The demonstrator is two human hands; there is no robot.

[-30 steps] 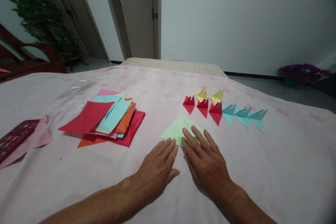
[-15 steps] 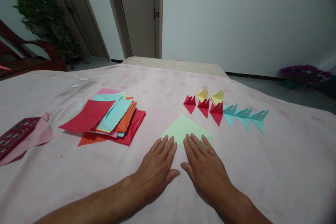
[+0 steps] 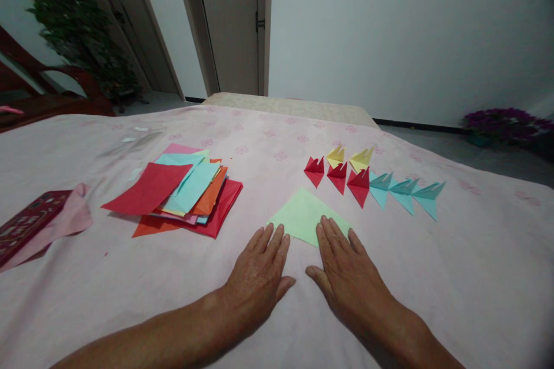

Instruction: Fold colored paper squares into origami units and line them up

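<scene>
On the pink floral tablecloth [image 3: 289,328], taking twelve as straight ahead of the green sheet, the left hand [image 3: 255,274] lies between seven and eight o'clock, the right hand [image 3: 352,274] between four and five. Both rest palm down, probably so that light pressure keeps the paper flat. The light-green sheet [image 3: 305,213] sits just beyond them, its far corner towards twelve; whether it is doubled underneath cannot be told.

Neither hand grips: fingers lie straight and close together, thumbs spread inward, nothing pinched. The left fingertips meet the sheet's left near edge; the right ones cover its right near edge.

Between nine and ten lies a loose stack of coloured paper [image 3: 208,179], apparently kept within the left hand's reach. Blue origami figures [image 3: 404,189] stand between two and three, red origami figures [image 3: 358,184] between one and two, and yellow origami figures [image 3: 361,159] behind the red, seemingly grouped by colour and clear of the hands.
</scene>
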